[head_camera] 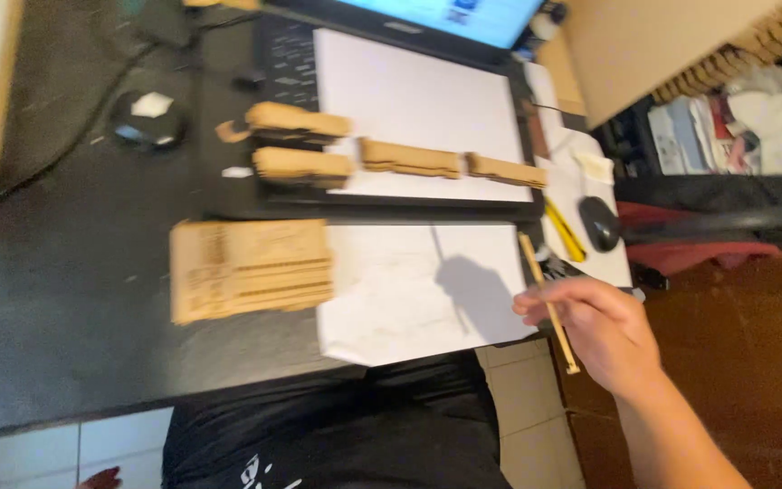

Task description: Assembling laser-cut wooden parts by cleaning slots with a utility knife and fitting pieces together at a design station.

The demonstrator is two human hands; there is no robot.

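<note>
While the right hand [595,326] hangs just past the counter's [65,299] near right corner, its fingers curl closed around a thin wooden stick [547,301], pinched near the middle so that both ends stay free; the stick slants from the white sheet's [409,290] right edge down toward the floor. That grip looks, to my eye, suited to steering the tip rather than bearing weight. The left hand is not in view.

On the dark counter, a flat laser-cut wooden panel [251,269] lies partly over the left edge of the white sheet, well apart from the hand. Beyond it, four small wooden block pieces [409,158] sit in a loose row across a laptop [391,91] covered by another white sheet, seemingly laid out to be picked one by one. A yellow tool [565,231] and a dark mouse [600,223] crowd the right edge near the stick's upper end.

Open room lies on the white sheet between panel and hand; the right margin is tight.
</note>
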